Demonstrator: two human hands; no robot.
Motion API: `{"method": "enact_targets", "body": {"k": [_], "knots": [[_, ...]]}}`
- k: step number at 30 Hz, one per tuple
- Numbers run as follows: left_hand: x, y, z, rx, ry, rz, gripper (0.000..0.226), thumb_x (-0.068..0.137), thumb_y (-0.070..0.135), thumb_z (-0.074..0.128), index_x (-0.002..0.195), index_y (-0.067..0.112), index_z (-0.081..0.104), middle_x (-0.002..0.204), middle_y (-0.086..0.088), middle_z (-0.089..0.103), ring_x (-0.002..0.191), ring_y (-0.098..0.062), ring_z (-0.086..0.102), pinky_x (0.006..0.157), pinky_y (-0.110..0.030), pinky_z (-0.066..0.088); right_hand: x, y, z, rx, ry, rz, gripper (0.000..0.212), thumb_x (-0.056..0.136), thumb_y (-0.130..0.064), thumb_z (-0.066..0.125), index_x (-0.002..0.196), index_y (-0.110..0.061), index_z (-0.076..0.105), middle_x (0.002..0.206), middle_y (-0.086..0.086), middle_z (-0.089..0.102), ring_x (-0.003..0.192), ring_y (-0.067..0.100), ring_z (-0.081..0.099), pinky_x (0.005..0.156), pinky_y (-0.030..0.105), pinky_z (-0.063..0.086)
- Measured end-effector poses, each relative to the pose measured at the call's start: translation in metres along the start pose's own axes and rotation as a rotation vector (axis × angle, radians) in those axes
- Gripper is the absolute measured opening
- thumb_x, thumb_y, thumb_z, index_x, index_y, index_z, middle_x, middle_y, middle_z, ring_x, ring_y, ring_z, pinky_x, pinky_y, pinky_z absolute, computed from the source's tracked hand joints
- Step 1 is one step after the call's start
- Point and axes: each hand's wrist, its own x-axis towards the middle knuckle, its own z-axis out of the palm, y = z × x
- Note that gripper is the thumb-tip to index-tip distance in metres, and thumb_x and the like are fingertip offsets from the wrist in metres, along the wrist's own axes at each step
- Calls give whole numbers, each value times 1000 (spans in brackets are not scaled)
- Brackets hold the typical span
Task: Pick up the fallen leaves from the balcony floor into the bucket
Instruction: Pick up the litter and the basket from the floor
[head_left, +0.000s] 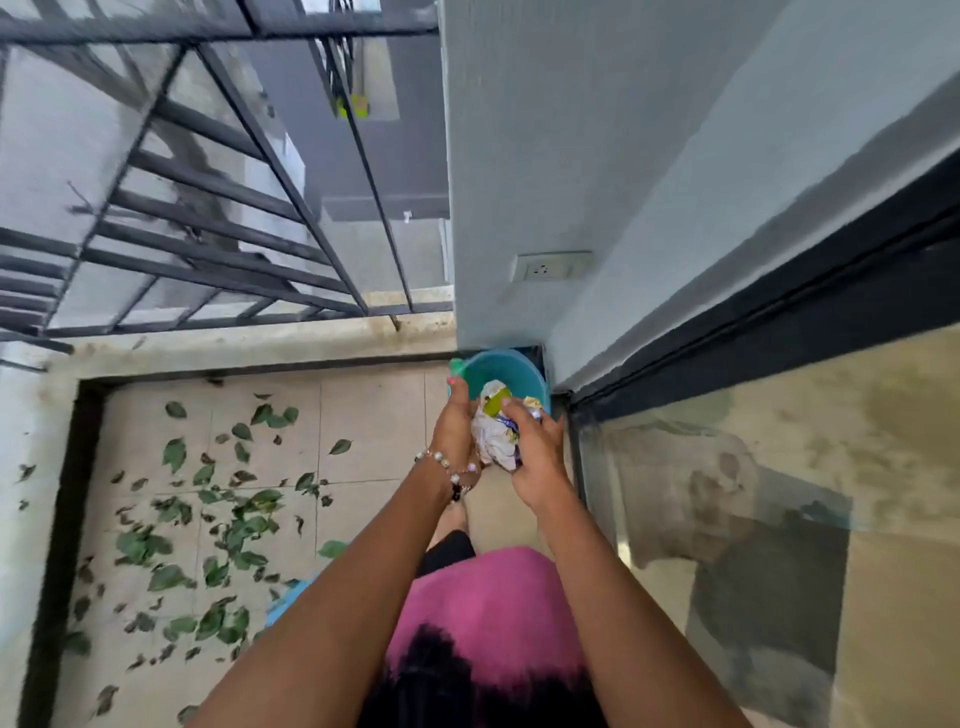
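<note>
**Both hands on a crumpled wrapper above the bucket**

She is standing on the balcony with both arms stretched out toward the far corner, where a turquoise bucket (514, 371) sits on the floor, tucked against the grey wall (545, 156) and just beside the frame of the glass door (779, 467). Between her hands is a crumpled white wrapper (496, 431) with yellow and blue print, held right over the near rim of the bucket. The left hand (454, 426), with a beaded bracelet (449, 467) at the wrist, lies along the wrapper's left side with its fingers stretched toward the bucket. The right hand (535, 454) curls over the wrapper from the right, thumb on top, fingers wrapped round the far side.

The leaves (208, 525) are scattered on the tiled floor (374, 415) to the left, thickest in the near left part and thinner toward the far edge, well apart from the bucket. A dark metal railing (208, 234) runs along the far left side of the balcony. A socket (550, 267) sits on the wall above the bucket. Something blue shows on the floor near her left forearm, mostly hidden.
</note>
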Motion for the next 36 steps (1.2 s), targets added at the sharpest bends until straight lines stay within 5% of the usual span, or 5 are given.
{"method": "enact_targets", "body": {"k": [11, 15, 20, 24, 36], "knots": [[224, -11, -49, -1, 242, 7, 63, 99, 56, 33, 121, 2, 58, 87, -3, 74, 90, -20, 70, 72, -27, 55, 240, 66, -16, -95, 151, 197, 4, 83, 0, 63, 83, -3, 65, 79, 12, 68, 61, 20, 66, 56, 28, 52], [283, -15, -67, 133, 323, 14, 57, 103, 47, 26, 145, 10, 38, 143, -1, 47, 137, -17, 38, 82, -24, 34, 331, 107, -32, -88, 217, 255, 15, 85, -14, 69, 97, -6, 66, 100, 14, 69, 83, 30, 67, 69, 43, 56], [332, -32, -115, 106, 415, -6, 65, 100, 55, 29, 146, 10, 37, 138, 4, 47, 123, -4, 53, 84, -17, 40, 373, 128, -42, -126, 230, 335, 40, 90, -47, 61, 117, -17, 56, 109, 9, 63, 87, 32, 63, 81, 56, 49], [314, -34, -125, 66, 421, -34, 69, 95, 61, 42, 146, 14, 40, 149, 3, 42, 134, -17, 43, 105, -33, 38, 354, 124, -43, -206, 298, 277, 29, 93, -34, 62, 113, -13, 58, 108, 6, 59, 91, 22, 55, 85, 42, 48], [97, 17, -55, 315, 525, 119, 8, 94, 29, 58, 89, 23, 61, 97, -4, 70, 73, -19, 65, 62, -29, 47, 162, 4, 2, -794, -2, 123, 17, 85, -7, 55, 69, -13, 59, 62, 6, 54, 52, 15, 49, 43, 24, 38]]}}
